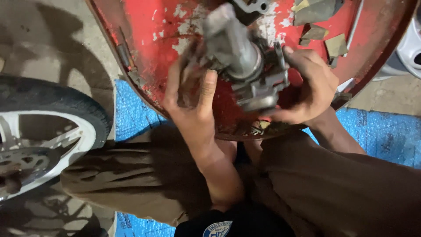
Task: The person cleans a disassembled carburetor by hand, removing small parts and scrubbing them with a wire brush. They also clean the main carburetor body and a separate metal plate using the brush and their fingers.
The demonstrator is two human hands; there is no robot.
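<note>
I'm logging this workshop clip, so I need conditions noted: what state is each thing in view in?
Grey metal engine part: held up over the tray, blurred.
Left hand: closed on the part's left side.
Right hand: gripping the part's right side.
Red round tray: paint chipped, lying flat on the ground.
Sandpaper scraps: loose on the tray.
Wheel: tyre fitted, standing at left.
Blue mat: spread under the tray.

Head-worn view, steeply downward, close.
</note>
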